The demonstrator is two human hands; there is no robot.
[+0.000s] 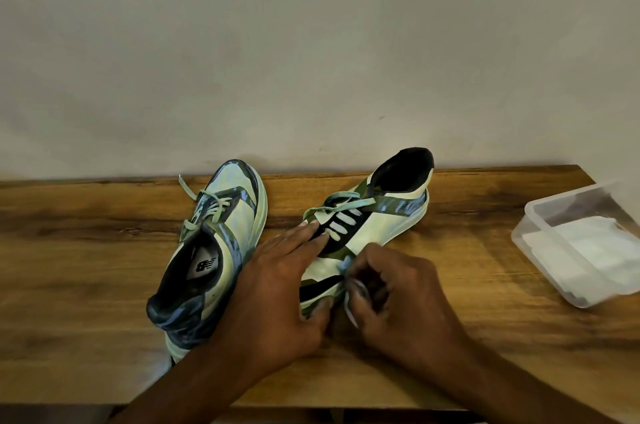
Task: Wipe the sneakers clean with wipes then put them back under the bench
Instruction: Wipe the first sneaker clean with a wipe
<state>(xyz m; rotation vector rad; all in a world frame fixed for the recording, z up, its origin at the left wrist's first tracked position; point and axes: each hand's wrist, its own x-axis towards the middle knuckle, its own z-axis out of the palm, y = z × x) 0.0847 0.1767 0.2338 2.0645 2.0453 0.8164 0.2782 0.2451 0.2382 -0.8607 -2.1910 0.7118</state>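
Observation:
Two pale green and dark sneakers lie on a wooden bench top [86, 250]. The left sneaker [214, 250] points its toe at the wall. The right sneaker [374, 219] lies diagonally, heel opening at the wall, toe towards me. My left hand [277, 288] holds that toe end: fingers lie flat over the laces, thumb curls under the sole edge. My right hand [391, 292] pinches a crumpled white wipe [353, 299] against the toe's side. The wipe is mostly hidden by my fingers.
A clear plastic tub [540, 226] with white folded wipes [588, 247] inside stands at the right end of the bench. A plain wall rises right behind the bench. The bench's front edge runs close below my forearms.

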